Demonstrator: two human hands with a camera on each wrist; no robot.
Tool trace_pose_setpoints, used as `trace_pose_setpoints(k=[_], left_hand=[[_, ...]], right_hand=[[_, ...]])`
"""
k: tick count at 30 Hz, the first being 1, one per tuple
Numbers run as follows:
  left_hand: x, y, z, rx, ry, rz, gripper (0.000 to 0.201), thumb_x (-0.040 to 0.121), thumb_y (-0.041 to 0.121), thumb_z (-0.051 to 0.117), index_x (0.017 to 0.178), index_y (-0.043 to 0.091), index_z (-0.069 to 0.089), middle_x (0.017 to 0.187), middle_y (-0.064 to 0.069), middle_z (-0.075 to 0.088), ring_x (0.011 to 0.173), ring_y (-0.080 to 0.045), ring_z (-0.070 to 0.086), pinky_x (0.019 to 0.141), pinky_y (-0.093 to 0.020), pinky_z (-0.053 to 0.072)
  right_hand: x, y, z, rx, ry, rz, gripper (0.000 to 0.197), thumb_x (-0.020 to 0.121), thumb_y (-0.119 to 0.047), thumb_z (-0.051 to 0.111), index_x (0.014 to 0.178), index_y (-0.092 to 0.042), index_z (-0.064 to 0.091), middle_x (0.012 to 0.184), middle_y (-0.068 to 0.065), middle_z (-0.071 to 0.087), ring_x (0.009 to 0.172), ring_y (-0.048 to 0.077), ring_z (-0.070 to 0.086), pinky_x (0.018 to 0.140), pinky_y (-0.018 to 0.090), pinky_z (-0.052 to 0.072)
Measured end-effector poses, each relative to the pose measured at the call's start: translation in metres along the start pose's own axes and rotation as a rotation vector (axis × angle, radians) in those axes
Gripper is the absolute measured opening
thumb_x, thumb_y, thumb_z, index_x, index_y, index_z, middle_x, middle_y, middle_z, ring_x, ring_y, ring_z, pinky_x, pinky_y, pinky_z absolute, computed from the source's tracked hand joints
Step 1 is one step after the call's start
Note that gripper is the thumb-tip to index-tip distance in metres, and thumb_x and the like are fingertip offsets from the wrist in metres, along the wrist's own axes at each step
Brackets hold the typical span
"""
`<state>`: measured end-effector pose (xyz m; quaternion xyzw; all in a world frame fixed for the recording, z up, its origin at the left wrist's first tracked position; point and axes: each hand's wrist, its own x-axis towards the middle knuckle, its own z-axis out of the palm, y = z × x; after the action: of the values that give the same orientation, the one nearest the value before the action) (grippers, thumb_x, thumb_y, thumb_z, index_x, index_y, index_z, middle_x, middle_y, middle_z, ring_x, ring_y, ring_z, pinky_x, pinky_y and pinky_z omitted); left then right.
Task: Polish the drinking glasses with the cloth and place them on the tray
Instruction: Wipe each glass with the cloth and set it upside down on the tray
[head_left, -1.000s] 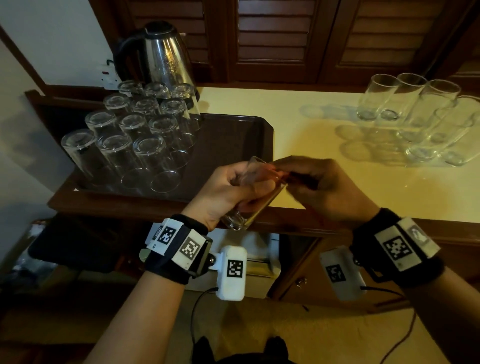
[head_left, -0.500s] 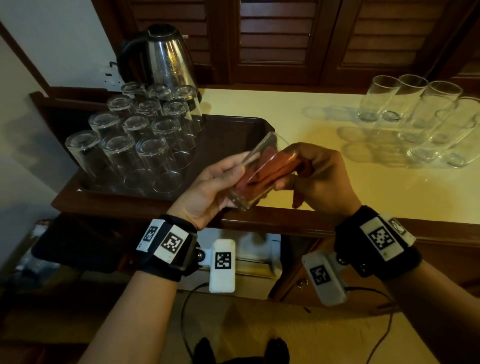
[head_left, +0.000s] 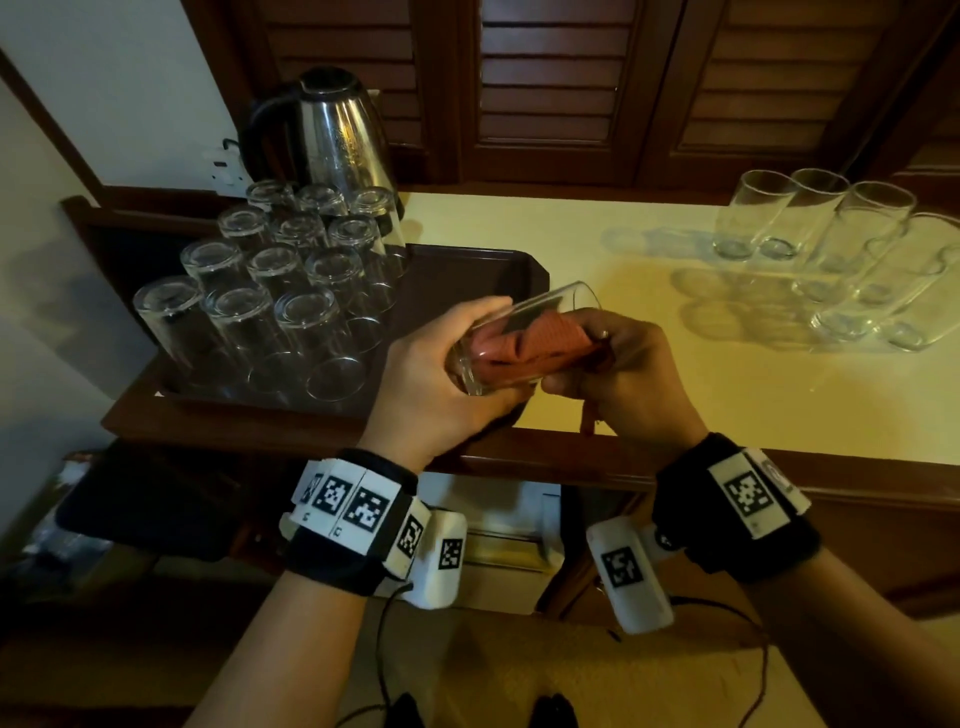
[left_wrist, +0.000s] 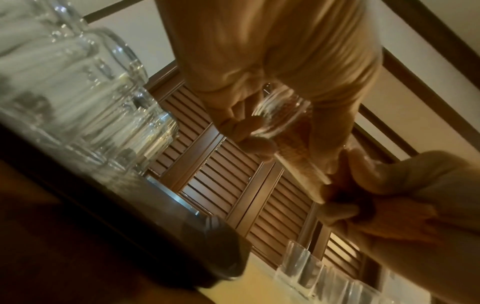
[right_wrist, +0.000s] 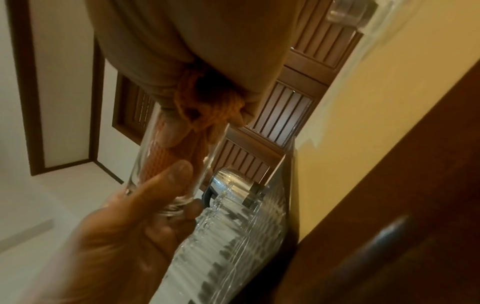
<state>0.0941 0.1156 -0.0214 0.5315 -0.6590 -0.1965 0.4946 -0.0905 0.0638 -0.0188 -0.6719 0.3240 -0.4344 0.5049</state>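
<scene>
Above the bench (head_left: 597, 249) edge beside the tray (head_left: 467, 270), the left hand (head_left: 441, 374) grips a tilted glass (head_left: 524, 343); the right hand (head_left: 634, 374) has now stuffed the orange cloth (head_left: 530, 345) deeper inside, so polishing continues.

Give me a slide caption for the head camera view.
Left hand grips a tilted glass while right hand works an orange cloth inside it.

left hand (head_left: 441, 384): curled grip, palm up | right hand (head_left: 631, 379): fingers (right_wrist: 168, 131) bunched, pinching grip
</scene>
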Motion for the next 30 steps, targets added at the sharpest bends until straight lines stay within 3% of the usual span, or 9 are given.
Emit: trace_pose_setpoints(k=[5,8,10,15,18,21,24,26,30], left_hand=[[0.007,0.001,0.003,-0.644,-0.097,-0.475,0.067,0.057,0.042,0.088,0.117,0.022,0.065,0.099,0.000,0.069,0.062,-0.011,0.059,0.051,-0.018,0.045],[0.004,-0.002,0.001,-0.687,-0.025,-0.463,0.063,0.056,0.044,0.085,0.109,0.015,0.068,0.084,-0.002,0.072,0.051,-0.014,0.051,0.042,-0.017,0.040],[0.002,0.000,-0.002,-0.489,0.033,-0.306,0.058,0.062,0.044,0.082,0.112,0.019,0.067,0.086,0.001,0.074,0.054,-0.009,0.060,0.047,-0.017,0.047],[0.000,-0.003,-0.012,-0.110,0.028,-0.011,0.066,0.067,0.044,0.082,0.125,0.024,0.060,0.115,0.022,0.063,0.105,0.005,0.065,0.086,-0.013,0.052],[0.000,0.000,-0.007,-0.288,-0.001,-0.154,0.072,0.062,0.034,0.089,0.127,0.024,0.060,0.115,0.016,0.066,0.105,-0.001,0.066,0.085,-0.018,0.054],[0.001,0.005,0.002,-0.635,0.020,-0.401,0.074,0.054,0.032,0.090,0.121,0.023,0.061,0.108,0.001,0.070,0.074,-0.008,0.066,0.059,-0.017,0.051],[0.003,0.006,0.001,-0.815,0.031,-0.458,0.059,0.058,0.036,0.088,0.109,0.017,0.065,0.089,-0.002,0.071,0.052,-0.008,0.052,0.044,-0.016,0.041],[0.004,0.007,-0.003,-0.702,0.069,-0.373,0.052,0.060,0.037,0.084,0.106,0.020,0.067,0.087,0.002,0.072,0.055,-0.008,0.055,0.047,-0.016,0.045],[0.001,0.004,-0.004,-0.283,0.103,-0.111,0.064,0.064,0.044,0.082,0.122,0.026,0.059,0.109,0.013,0.067,0.097,-0.002,0.068,0.076,-0.018,0.055]], right_hand=[[0.008,-0.006,-0.001,-0.124,0.054,-0.033,0.035,0.080,0.016,0.071,0.105,-0.008,0.069,0.088,0.011,0.072,0.066,0.033,0.067,0.040,0.040,0.051],[0.008,-0.009,0.002,-0.142,-0.001,-0.023,0.038,0.080,0.016,0.071,0.100,-0.017,0.066,0.088,0.005,0.068,0.062,0.013,0.067,0.040,0.032,0.051],[0.007,-0.009,0.003,-0.074,-0.023,0.002,0.037,0.079,0.017,0.070,0.094,-0.017,0.066,0.083,-0.001,0.068,0.065,0.010,0.066,0.048,0.038,0.055],[-0.003,-0.005,0.008,0.167,0.005,0.068,0.025,0.084,0.013,0.067,0.093,-0.010,0.066,0.069,-0.006,0.070,0.051,0.007,0.059,0.033,0.019,0.040],[-0.001,-0.007,0.009,0.173,0.082,0.036,0.028,0.080,0.019,0.066,0.083,-0.009,0.065,0.066,-0.005,0.070,0.049,0.007,0.059,0.034,0.019,0.038],[0.005,-0.013,0.007,0.068,0.104,-0.070,0.025,0.075,0.013,0.073,0.083,-0.010,0.068,0.068,-0.005,0.070,0.050,0.012,0.060,0.032,0.023,0.039],[0.007,-0.016,0.008,0.015,0.052,-0.103,0.029,0.075,0.011,0.074,0.087,-0.015,0.066,0.077,-0.008,0.069,0.058,0.007,0.064,0.034,0.023,0.043],[0.008,-0.016,0.008,0.016,0.023,-0.049,0.038,0.078,0.020,0.067,0.087,-0.016,0.065,0.075,-0.011,0.068,0.061,0.002,0.064,0.038,0.018,0.043],[0.010,-0.014,0.004,0.072,-0.009,0.061,0.036,0.082,0.022,0.059,0.083,-0.014,0.063,0.060,-0.012,0.064,0.053,0.003,0.056,0.041,0.026,0.040]])
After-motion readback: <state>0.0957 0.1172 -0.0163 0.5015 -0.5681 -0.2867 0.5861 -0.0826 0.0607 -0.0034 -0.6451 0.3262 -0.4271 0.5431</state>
